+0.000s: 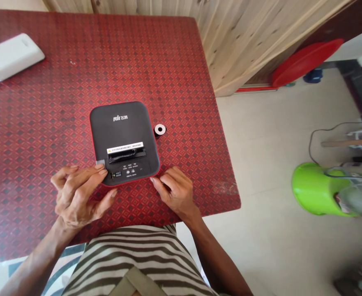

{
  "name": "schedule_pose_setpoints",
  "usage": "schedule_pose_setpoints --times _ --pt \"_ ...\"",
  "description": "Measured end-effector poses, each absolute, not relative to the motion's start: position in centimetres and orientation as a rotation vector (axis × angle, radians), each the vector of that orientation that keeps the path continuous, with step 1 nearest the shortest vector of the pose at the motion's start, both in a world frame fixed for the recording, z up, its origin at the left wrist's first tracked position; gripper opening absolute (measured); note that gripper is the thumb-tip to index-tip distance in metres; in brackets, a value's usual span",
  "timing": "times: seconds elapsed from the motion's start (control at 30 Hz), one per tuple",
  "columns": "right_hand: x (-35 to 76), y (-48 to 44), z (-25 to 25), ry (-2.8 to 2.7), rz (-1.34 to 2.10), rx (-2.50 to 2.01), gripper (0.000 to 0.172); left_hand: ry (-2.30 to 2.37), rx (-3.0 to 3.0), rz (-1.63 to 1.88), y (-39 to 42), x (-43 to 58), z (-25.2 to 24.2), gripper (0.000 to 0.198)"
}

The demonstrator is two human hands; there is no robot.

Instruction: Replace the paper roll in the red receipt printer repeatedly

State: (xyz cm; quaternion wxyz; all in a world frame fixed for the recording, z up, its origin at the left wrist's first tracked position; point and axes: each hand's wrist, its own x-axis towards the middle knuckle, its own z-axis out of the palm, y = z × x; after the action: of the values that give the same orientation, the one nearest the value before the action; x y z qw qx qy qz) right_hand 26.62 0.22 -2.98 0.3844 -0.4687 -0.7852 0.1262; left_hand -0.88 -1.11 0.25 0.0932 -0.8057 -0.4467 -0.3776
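A flat black receipt printer [122, 131] with a red rim and white lettering lies on the red patterned table. A paper slot [127, 155] crosses it below a white warning strip [124, 147]. My left hand [80, 195] rests its fingertips on a small grey patch at the printer's front left corner, thumb held apart. Small buttons and printed symbols are to the right of those fingers. My right hand [176, 189] is loosely curled beside the front right corner, its thumb tip at the printer's edge; nothing shows in it. A small paper roll [160, 130] stands against the printer's right side.
A white device [14, 56] with a dark end lies at the table's far left. The red table [181, 74] ends on the right above a pale floor. Wooden panelling [230, 37] borders the back. A green bucket [314, 189] and a red basin [304, 61] are farther right.
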Motion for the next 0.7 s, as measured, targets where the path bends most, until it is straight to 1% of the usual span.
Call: schedule_pose_setpoints --times 0.13,0.3,0.33,0.43,0.57,0.7 --pt "27.0 1.0 -1.4 -1.846 0.375 -1.194 0.035 -1.346 -2.399 -1.169 -0.8 -1.0 0.0 0.059" --pt "26.9 3.8 2.0 -1.845 0.302 -1.086 0.029 -1.382 -2.392 -1.189 -0.7 -0.8 -0.1 0.057" --pt "26.7 4.6 2.6 -1.868 0.297 -1.06 0.025 -1.38 -2.398 -1.193 -0.7 -0.7 -0.1 0.059" --pt "25.7 7.2 4.0 -2.003 0.303 -0.985 0.004 -1.358 -2.402 -1.217 -0.6 -0.5 -0.3 0.061" --pt "22.6 10.8 5.5 -2.454 0.286 -1.009 0.02 -1.328 -2.363 -1.228 -0.5 -0.3 -0.4 0.06" --pt "18.5 13.0 7.1 -2.825 0.278 -1.131 0.021 -1.296 -2.354 -1.233 -0.5 -0.3 -0.4 0.06"
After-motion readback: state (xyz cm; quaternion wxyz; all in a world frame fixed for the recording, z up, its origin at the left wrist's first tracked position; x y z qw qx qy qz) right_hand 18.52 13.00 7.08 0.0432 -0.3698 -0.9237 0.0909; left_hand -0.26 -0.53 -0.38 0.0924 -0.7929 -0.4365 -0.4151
